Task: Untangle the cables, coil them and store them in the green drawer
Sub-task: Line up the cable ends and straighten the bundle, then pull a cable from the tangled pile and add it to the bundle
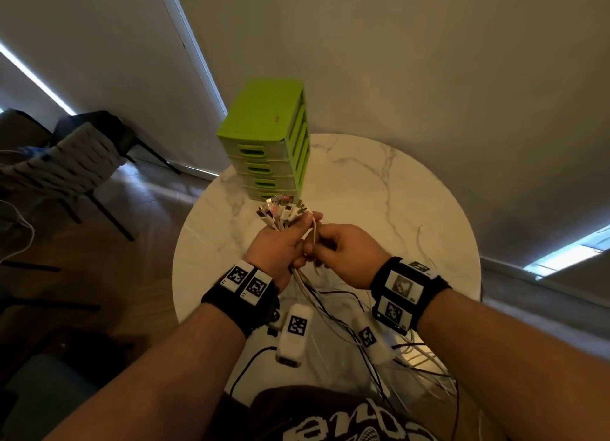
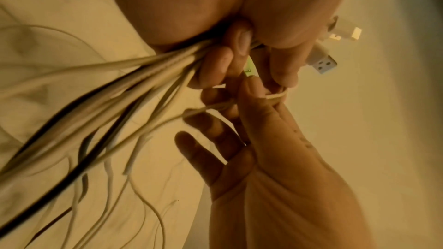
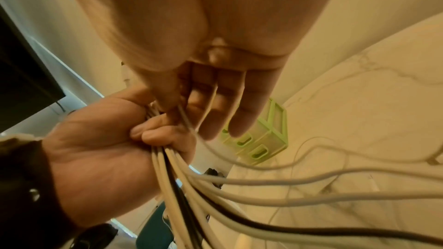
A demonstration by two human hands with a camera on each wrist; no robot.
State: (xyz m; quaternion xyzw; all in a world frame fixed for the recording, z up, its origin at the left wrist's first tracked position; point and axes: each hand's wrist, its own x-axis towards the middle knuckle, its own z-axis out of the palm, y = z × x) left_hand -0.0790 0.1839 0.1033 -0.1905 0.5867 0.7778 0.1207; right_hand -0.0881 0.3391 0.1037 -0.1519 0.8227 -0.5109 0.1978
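My left hand [image 1: 290, 242] grips a bundle of white and black cables [image 1: 280, 211] above the round marble table [image 1: 396, 183]; their USB plugs fan out above the fist. In the left wrist view its fingers [image 2: 215, 63] curl round the cables [image 2: 120, 86], and a white plug [image 2: 323, 61] sticks out. Touching it on the right, my right hand [image 1: 330, 245] pinches one thin white cable [image 2: 275, 95] between thumb and forefinger, the other fingers [image 3: 239, 113] straighter. The green drawer unit [image 1: 264, 136] stands at the table's far side, all drawers closed.
The cables' loose lengths [image 1: 412, 358] trail over the table's near edge towards my lap. A thin stray cable [image 1: 420, 242] lies at the right of the table. Dark chairs [image 1: 66, 163] stand on the floor to the left.
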